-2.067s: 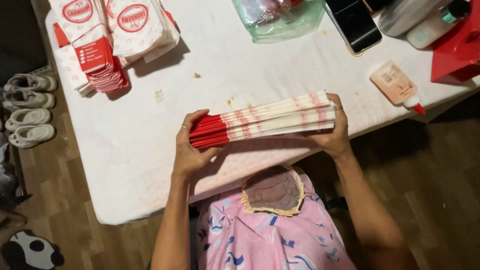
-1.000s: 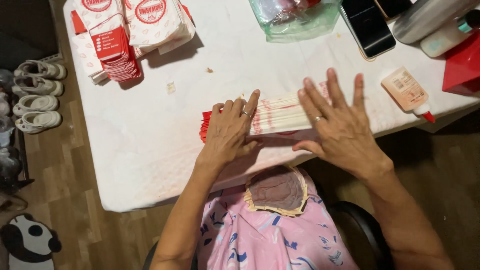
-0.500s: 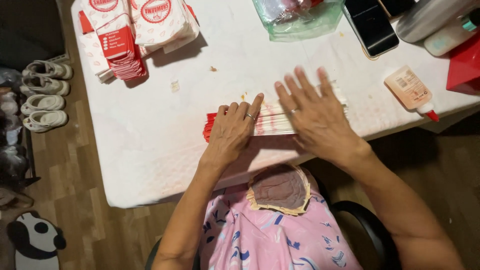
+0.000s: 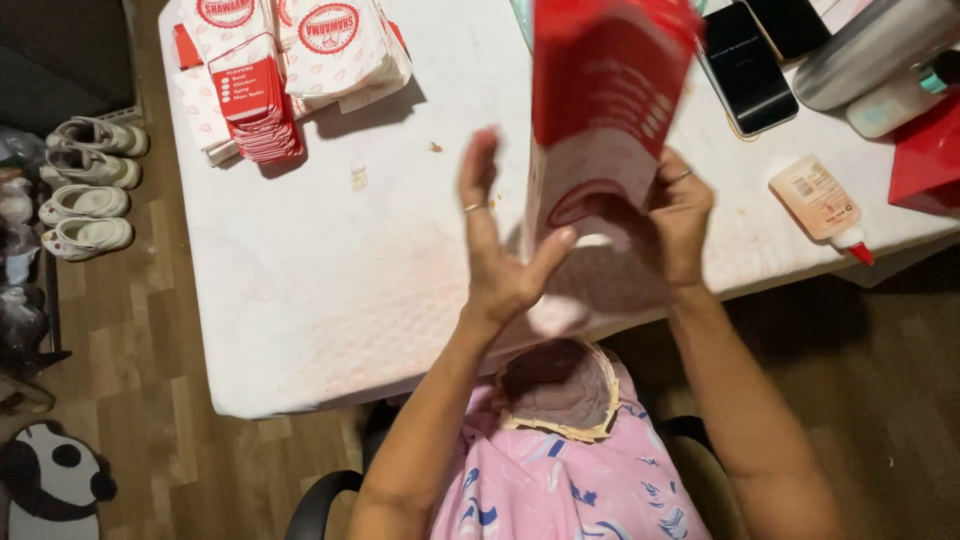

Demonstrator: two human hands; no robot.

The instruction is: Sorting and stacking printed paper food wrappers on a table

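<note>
Holding a stack of flat red-and-white paper bags point(image 4: 600, 120) upright above the white cloth-covered table point(image 4: 330, 290), the right hand point(image 4: 680, 215) grips its three o'clock edge. The left hand point(image 4: 500, 250) is open, fingers spread, its thumb touching the stack's nine o'clock edge. More printed paper bags point(image 4: 290, 60) lie at eleven o'clock, a glue bottle point(image 4: 820, 205) at three.

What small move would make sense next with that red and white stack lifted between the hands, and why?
Probably lower it back to the table. The stack of flat paper bags stands upright, blurred, in mid-air; the right hand grips one edge, while the left hand lies open against its side, so it looks loosely held.
</note>
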